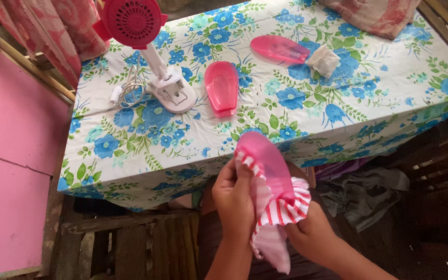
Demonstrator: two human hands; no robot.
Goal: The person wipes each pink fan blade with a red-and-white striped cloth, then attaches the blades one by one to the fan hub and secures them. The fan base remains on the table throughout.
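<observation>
Hands meet below the table edge: the left hand (233, 199) grips a red-striped cloth (278, 218) wrapped about a pink fan blade (266, 158). The right hand (311, 233) clasps blade and cloth from underneath.

1. The fan blade (268, 158) I held was translucent pink.
2. The cloth (278, 218) around it was white with red stripes, paler pink at its hanging end.
3. Two more blades (222, 87) on the table were the same glossy pink, the far blade (278, 49) a shade deeper.
4. The rag (323, 60) beside the far blade was off-white.
5. The fan head (130, 21) was red-pink, its stand (169, 85) white, its cord (130, 91) white.
6. The tablecloth (369, 103) was white with blue flowers and green leaves.
7. The wall panel (6, 155) at my left was plain pink.
8. The floor planks (130, 249) were dark brown.
</observation>
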